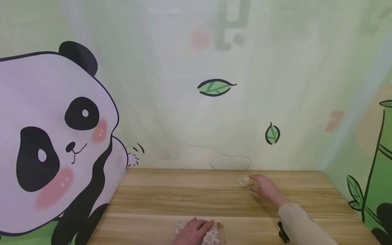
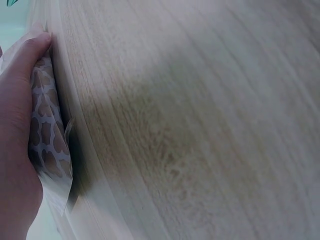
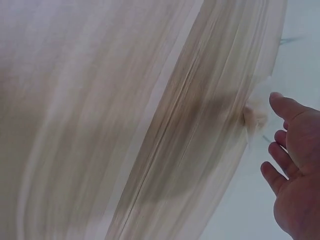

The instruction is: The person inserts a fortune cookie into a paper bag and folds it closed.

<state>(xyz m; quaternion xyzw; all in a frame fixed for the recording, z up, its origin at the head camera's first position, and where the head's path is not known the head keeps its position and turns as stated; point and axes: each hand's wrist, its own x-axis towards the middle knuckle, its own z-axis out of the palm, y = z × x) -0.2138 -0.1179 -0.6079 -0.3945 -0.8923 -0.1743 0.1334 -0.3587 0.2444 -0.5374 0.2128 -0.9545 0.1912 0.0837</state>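
In the head view my left hand (image 1: pixel 193 232) lies over a paper packet (image 1: pixel 212 237) at the table's near edge. White lattice lines cover the packet, and a brown flap shows at its right end. The left wrist view has the thumb along the packet (image 2: pixel 47 125); the other fingers are hidden there. Farther back, my right hand (image 1: pixel 265 188) reaches out with thumb and fingers apart. Just off its fingertips is a small see-through wrapper (image 1: pixel 244 181). The right wrist view shows something brownish within this wrapper (image 3: pixel 256 117), beyond the thumb tip.
The wood-grain table (image 1: pixel 171 195) ends at the back against a pale green cloth (image 1: pixel 171 112) printed with leaves and a panda. Beside the right sleeve (image 1: pixel 301 221) is a small black object (image 1: pixel 283 232), partly hidden.
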